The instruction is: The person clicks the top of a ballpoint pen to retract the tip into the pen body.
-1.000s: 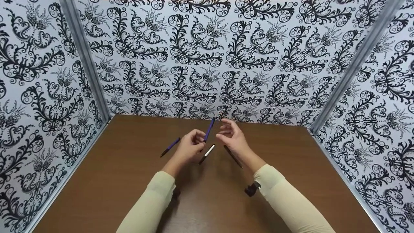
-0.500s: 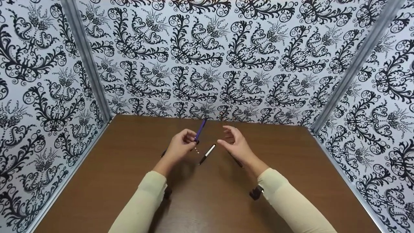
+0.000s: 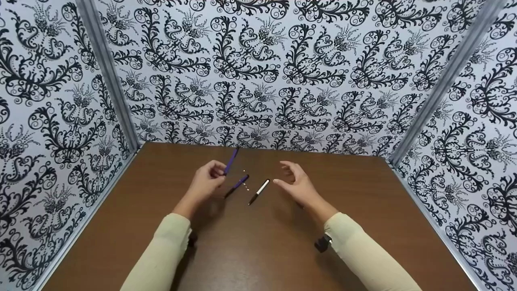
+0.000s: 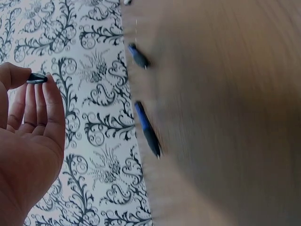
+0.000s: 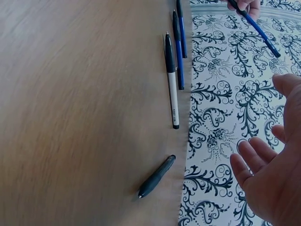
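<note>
Carried leftward since the earlier frame, together with left hand (image 3: 205, 180): one held blue-purple pen (image 3: 231, 161), pinched by the dark grip end, presumably to leave the length clear. Nearest on the worktop (image 3: 258, 250), a black pen (image 5: 157, 177), largely hidden behind right hand (image 3: 298, 184) in the head view. Right hand relaxed, loosely curved, grasping nothing (apparently just hovering). Slightly farther and left, a white pen (image 3: 260, 190), then a second blue-purple pen (image 3: 238, 185), roughly parallel, and a third blue-purple pen (image 5: 182, 30); all apart, likely easing single pickup. Farthest, a patterned wall (image 3: 250, 81).
</note>
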Tool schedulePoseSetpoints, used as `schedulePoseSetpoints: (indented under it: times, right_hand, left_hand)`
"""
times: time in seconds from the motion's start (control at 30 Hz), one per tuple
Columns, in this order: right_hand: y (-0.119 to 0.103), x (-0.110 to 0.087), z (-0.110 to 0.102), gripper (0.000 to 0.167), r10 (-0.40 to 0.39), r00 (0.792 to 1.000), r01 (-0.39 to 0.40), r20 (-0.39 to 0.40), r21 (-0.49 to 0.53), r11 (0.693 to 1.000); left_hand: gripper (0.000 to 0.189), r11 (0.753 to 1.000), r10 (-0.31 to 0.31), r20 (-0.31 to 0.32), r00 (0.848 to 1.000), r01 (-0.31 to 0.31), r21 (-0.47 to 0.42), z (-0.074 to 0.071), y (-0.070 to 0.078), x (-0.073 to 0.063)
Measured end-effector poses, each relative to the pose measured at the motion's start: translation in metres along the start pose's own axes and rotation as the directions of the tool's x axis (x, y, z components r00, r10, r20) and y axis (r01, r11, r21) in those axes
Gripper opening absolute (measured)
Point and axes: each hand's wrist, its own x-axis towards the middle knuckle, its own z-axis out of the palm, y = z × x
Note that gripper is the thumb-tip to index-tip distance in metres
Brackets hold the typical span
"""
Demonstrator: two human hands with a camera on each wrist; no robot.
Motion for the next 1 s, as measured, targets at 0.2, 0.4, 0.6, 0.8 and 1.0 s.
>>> schedulePoseSetpoints:
  times: [0.2, 0.4, 0.6, 0.8, 1.0]
  right_hand:
    - [0.003, -0.003, 0.000, 0.063, 0.022, 1.000, -0.022, 0.013, 0.000, 1.000]
    - [0.004, -0.005, -0.001, 0.064, 0.028, 1.000, -0.029, 0.009, 0.013, 1.000]
    - [0.005, -0.006, -0.001, 0.064, 0.035, 0.999, -0.035, 0.012, 0.023, 0.999]
    - [0.008, -0.006, -0.001, 0.065, 0.045, 0.999, -0.045, 0.023, 0.024, 0.999]
    - [0.007, -0.007, -0.001, 0.067, 0.049, 0.998, -0.050, 0.030, 0.024, 0.998]
  left_hand:
    - [0.028, 0.999, -0.027, -0.012, 1.000, 0.027, 0.020, -0.017, -0.008, -0.001]
    - [0.028, 0.997, -0.030, -0.036, 0.999, 0.033, 0.072, -0.029, -0.012, -0.004]
    - [0.026, 0.992, -0.026, -0.040, 0.999, 0.031, 0.124, -0.039, -0.018, -0.006]
    - [0.027, 0.990, -0.031, -0.049, 0.998, 0.038, 0.137, -0.050, -0.027, -0.005]
    - [0.026, 0.988, -0.041, -0.057, 0.997, 0.049, 0.150, -0.063, -0.034, -0.006]
